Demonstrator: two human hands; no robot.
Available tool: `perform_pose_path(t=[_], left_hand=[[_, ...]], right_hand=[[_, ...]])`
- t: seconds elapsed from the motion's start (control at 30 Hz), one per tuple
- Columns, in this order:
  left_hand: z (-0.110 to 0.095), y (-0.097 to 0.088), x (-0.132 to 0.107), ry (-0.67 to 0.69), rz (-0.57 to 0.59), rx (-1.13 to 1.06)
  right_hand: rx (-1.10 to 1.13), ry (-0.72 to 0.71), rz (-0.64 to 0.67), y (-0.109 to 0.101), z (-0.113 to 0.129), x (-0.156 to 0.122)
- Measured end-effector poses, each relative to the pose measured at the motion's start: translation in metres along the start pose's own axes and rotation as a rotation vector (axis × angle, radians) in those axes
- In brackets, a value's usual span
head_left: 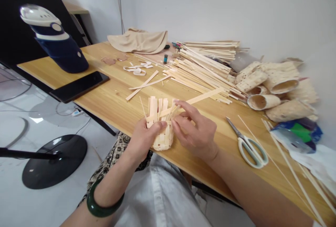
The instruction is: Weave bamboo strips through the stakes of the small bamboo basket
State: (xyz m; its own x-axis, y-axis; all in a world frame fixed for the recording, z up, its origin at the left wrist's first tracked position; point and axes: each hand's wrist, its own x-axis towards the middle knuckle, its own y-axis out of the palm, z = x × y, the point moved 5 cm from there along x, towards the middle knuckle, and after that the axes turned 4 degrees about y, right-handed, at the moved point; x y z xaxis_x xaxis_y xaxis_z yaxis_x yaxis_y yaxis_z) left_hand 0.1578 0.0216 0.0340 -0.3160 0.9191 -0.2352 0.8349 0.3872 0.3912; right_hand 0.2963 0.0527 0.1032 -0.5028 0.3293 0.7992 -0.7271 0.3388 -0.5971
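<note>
Woven basket [163, 140], one, sits at the near edge of the table [115, 103]. The left hand [141, 137] curls round its side, thumb in front, other fingers hidden; the right hand [196, 125], fingers bent nearly closed, pinches strips at its right rim. One pair of scissors [252, 150], one phone [81, 85], one bottle [57, 43], two crossed strips [149, 81]; the heaped strips [196, 71] overlap too much to count.
</note>
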Motion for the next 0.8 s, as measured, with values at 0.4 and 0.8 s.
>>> perform_pose_path(t=[0.4,0.8], left_hand=[[-0.003,-0.007,0.004,0.011,0.005,-0.011],[-0.007,-0.017,0.012,0.203,-0.063,0.106]], right_hand=[[0.557,0.364,-0.042,0.015,-0.014,-0.007],[1.07,1.092,0.284,0.039,-0.038,-0.011]])
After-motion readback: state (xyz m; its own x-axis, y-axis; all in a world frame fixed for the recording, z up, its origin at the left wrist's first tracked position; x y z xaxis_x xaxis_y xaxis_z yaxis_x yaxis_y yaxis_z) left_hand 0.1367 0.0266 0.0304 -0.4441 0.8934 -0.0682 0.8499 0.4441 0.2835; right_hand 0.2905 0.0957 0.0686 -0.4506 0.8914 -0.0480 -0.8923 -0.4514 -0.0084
